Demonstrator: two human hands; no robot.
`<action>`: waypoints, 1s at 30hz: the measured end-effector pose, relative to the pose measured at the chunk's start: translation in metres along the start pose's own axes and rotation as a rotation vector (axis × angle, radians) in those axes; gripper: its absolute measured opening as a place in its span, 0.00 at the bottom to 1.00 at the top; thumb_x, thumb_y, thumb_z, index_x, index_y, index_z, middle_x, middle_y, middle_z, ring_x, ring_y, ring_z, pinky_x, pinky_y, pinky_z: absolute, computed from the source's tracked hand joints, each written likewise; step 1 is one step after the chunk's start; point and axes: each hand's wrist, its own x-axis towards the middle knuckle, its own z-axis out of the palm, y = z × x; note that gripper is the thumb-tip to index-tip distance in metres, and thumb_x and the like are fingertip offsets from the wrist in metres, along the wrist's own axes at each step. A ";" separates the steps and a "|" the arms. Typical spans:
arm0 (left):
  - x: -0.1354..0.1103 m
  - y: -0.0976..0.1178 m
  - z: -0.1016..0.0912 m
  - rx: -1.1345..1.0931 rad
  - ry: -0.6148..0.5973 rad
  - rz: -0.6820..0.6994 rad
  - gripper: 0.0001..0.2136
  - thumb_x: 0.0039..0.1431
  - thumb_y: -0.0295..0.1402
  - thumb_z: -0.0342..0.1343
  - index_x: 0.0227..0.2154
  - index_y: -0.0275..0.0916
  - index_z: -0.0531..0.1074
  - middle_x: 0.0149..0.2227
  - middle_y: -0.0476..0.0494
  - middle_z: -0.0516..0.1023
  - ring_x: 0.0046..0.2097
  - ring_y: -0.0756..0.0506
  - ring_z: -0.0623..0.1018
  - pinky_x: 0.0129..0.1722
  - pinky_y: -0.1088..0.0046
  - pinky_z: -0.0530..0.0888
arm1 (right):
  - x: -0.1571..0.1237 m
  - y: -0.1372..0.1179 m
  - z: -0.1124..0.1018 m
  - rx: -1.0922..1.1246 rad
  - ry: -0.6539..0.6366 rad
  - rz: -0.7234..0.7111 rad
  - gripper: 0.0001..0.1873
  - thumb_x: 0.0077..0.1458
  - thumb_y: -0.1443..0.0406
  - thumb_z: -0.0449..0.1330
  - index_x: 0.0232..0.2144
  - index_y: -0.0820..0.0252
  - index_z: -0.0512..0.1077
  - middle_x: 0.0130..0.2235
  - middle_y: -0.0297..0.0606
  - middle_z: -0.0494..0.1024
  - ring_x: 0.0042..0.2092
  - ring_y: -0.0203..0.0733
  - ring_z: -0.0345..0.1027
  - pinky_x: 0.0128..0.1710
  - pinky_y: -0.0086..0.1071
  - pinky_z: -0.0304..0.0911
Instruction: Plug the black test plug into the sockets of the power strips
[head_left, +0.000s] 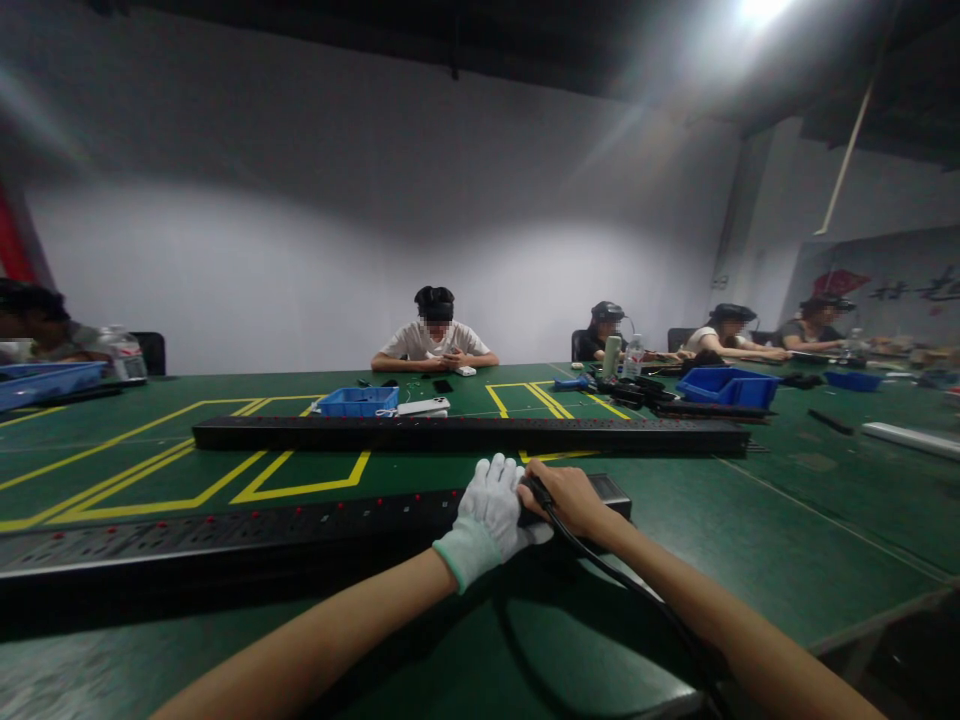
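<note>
A long black power strip [341, 530] with red dots along its top lies across the near table, its right end in front of me. My left hand [491, 505], in a white glove with a green cuff, grips the strip near that end, fingers over the top and thumb on the near side. Right beside it, my bare right hand [566, 497] is closed around the plug end of a black cable [622, 578], held against the strip. The fingers hide the plug's tip and where it meets the strip. The cable runs back toward me beneath my right forearm.
Another black power strip [465, 436] lies crosswise behind. Beyond it are a blue tray [358, 402], a white phone [422, 407], a blue bin [726, 388] and dark cables [634, 393]. Yellow tape marks the green table [750, 530]. Several people sit around the far side.
</note>
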 end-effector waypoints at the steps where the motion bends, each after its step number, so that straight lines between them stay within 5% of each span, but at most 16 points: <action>1: 0.000 0.000 -0.001 0.003 -0.016 0.004 0.42 0.51 0.60 0.43 0.56 0.26 0.59 0.58 0.26 0.60 0.60 0.30 0.57 0.58 0.52 0.51 | 0.000 0.000 0.000 0.000 0.002 -0.002 0.14 0.60 0.55 0.48 0.38 0.59 0.65 0.33 0.41 0.77 0.36 0.46 0.73 0.31 0.29 0.56; 12: 0.003 -0.004 0.001 -0.039 -0.052 0.036 0.45 0.50 0.62 0.40 0.60 0.27 0.53 0.62 0.29 0.53 0.63 0.33 0.50 0.61 0.55 0.43 | 0.000 -0.001 -0.003 -0.020 -0.037 0.013 0.13 0.59 0.57 0.49 0.38 0.60 0.65 0.34 0.43 0.78 0.36 0.45 0.73 0.31 0.28 0.55; 20: 0.010 -0.030 -0.005 -0.223 -0.209 0.194 0.46 0.50 0.64 0.36 0.61 0.29 0.49 0.62 0.29 0.53 0.62 0.35 0.53 0.58 0.59 0.53 | -0.001 -0.002 -0.008 0.017 -0.065 0.018 0.18 0.60 0.52 0.48 0.41 0.60 0.65 0.36 0.44 0.77 0.39 0.47 0.72 0.33 0.29 0.56; 24: 0.010 -0.035 -0.002 -0.258 -0.188 0.207 0.42 0.51 0.62 0.40 0.59 0.33 0.54 0.59 0.31 0.59 0.59 0.36 0.62 0.55 0.60 0.59 | -0.001 -0.001 -0.009 0.034 -0.077 0.011 0.20 0.60 0.50 0.47 0.42 0.59 0.65 0.38 0.43 0.77 0.40 0.47 0.72 0.34 0.30 0.56; 30: 0.008 -0.035 0.009 -0.186 -0.170 0.232 0.40 0.54 0.61 0.37 0.59 0.32 0.53 0.59 0.30 0.59 0.60 0.36 0.59 0.58 0.56 0.53 | -0.001 -0.001 -0.011 0.051 -0.091 0.007 0.20 0.60 0.50 0.48 0.43 0.59 0.64 0.37 0.43 0.76 0.39 0.46 0.71 0.34 0.29 0.55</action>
